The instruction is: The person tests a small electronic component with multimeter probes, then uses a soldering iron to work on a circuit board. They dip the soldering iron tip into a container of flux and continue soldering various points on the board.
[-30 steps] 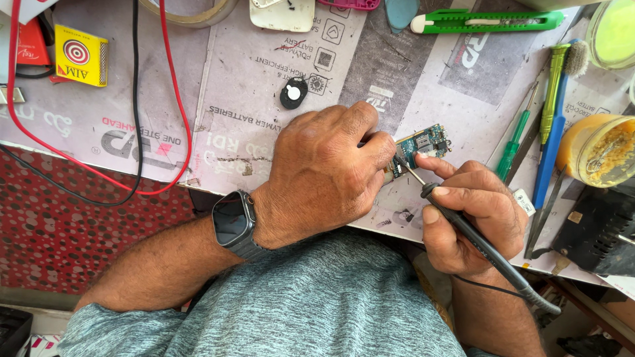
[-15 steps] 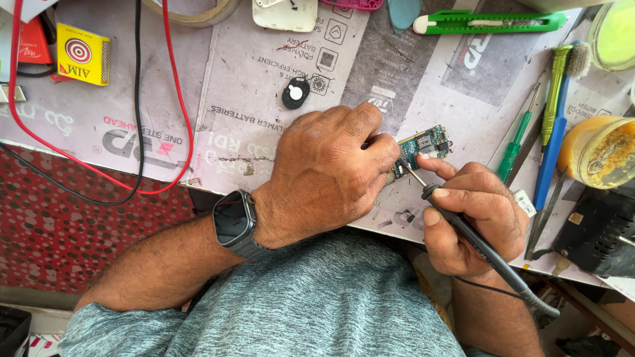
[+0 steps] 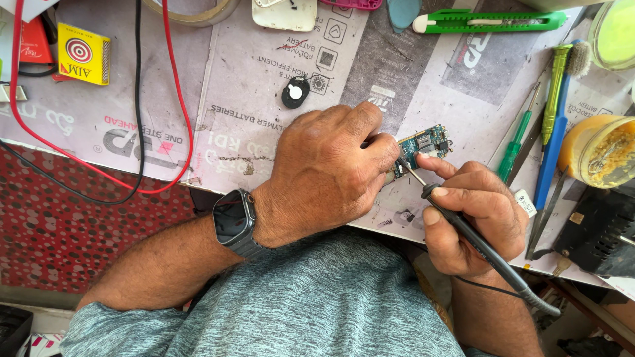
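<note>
My left hand (image 3: pixel 331 172) pins the circuit board (image 3: pixel 423 147) near the counter's (image 3: pixel 264 132) front edge; my right hand (image 3: pixel 473 218) grips the soldering iron (image 3: pixel 463 228), tip angled up-left onto it.

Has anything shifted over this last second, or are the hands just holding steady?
Almost nothing has visibly changed. The left hand still pins the small circuit board to the bench, and the right hand still holds the soldering iron like a pen, its tip on the board's edge. Nothing was picked up or let go. The green screwdriver and yellow box lie as before.
</note>
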